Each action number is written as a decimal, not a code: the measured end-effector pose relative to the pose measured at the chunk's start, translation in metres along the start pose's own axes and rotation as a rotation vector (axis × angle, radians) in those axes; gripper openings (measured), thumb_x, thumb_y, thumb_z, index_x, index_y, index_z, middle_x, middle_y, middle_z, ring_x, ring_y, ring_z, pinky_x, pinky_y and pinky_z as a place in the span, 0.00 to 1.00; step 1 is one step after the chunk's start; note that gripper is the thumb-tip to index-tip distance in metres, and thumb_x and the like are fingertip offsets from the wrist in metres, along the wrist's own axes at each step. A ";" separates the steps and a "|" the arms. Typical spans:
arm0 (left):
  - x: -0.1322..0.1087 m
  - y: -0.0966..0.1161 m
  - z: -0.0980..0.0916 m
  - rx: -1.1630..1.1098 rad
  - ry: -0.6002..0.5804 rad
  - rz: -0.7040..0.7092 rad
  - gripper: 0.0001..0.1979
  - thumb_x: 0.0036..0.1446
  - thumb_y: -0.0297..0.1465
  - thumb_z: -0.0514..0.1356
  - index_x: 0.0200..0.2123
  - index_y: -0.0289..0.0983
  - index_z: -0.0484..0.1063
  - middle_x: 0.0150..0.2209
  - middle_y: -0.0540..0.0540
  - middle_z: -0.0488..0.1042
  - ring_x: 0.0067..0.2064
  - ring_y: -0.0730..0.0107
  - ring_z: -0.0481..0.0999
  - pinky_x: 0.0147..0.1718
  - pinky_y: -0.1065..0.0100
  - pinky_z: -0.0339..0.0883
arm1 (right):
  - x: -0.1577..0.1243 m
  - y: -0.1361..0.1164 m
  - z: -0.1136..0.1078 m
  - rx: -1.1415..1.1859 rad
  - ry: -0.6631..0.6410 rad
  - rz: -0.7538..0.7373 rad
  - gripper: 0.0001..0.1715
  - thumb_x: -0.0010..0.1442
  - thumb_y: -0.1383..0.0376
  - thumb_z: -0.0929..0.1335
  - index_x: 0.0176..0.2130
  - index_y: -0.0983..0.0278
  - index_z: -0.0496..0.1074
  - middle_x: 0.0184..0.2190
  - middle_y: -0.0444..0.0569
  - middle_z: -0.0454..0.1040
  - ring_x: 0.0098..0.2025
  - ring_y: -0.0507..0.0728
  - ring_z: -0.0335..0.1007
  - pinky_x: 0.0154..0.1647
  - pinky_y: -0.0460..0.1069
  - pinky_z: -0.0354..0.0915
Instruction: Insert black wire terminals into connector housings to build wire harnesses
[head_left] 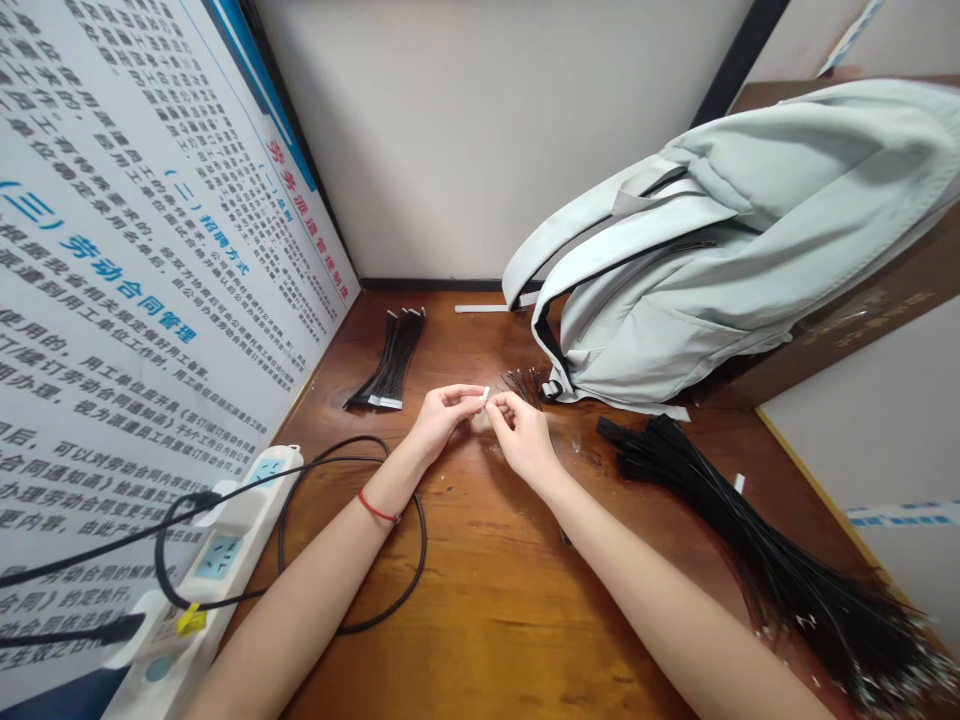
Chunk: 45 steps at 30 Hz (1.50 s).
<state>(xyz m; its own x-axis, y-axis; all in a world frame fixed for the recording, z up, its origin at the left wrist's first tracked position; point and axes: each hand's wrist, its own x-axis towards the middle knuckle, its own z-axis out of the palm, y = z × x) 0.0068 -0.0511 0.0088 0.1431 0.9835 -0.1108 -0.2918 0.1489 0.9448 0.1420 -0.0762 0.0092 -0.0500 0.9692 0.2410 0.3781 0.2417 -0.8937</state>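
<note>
My left hand (444,418) is closed in a pinch on a small white piece (486,394), which looks like a plastic connector. Right beside it, my right hand (521,435) has thumb and forefinger pressed together, almost touching the piece. What those right fingers hold is too small to make out. Several thin black wires with pale tips (521,383) lie just behind my right hand, partly hidden by it. A dark end (565,537) shows at the edge of my right forearm.
A large bundle of black wires (720,520) spreads along the right. A smaller wire bundle (394,360) with white ends lies back left. The grey backpack (675,250) leans at back right. A white power strip (247,540) and looped black cable (424,540) occupy the left.
</note>
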 end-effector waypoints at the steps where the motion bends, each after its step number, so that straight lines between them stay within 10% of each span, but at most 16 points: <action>1: 0.000 -0.001 -0.001 -0.005 -0.011 -0.006 0.13 0.35 0.31 0.69 0.28 0.34 0.78 0.24 0.48 0.74 0.26 0.77 0.68 0.30 0.72 0.60 | 0.000 0.000 0.000 -0.004 -0.004 -0.006 0.11 0.58 0.60 0.61 0.29 0.63 0.68 0.23 0.44 0.69 0.24 0.51 0.63 0.28 0.46 0.59; 15: 0.000 -0.001 -0.004 -0.064 -0.117 -0.012 0.17 0.39 0.33 0.69 0.36 0.35 0.77 0.34 0.44 0.78 0.33 0.73 0.74 0.36 0.70 0.65 | 0.001 0.001 0.000 0.111 0.036 0.023 0.11 0.57 0.58 0.62 0.30 0.63 0.67 0.26 0.45 0.70 0.27 0.53 0.65 0.32 0.47 0.61; 45: 0.002 0.003 -0.005 -0.100 -0.122 -0.079 0.19 0.31 0.31 0.72 0.27 0.34 0.69 0.22 0.52 0.72 0.24 0.80 0.70 0.28 0.75 0.61 | -0.001 0.000 0.000 0.104 -0.018 -0.015 0.12 0.57 0.59 0.62 0.26 0.62 0.64 0.20 0.41 0.63 0.22 0.50 0.58 0.25 0.46 0.55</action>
<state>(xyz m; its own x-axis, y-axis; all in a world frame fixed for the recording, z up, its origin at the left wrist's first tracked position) 0.0014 -0.0478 0.0098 0.2814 0.9495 -0.1392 -0.3671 0.2405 0.8985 0.1422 -0.0774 0.0087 -0.0722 0.9659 0.2488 0.2791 0.2590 -0.9247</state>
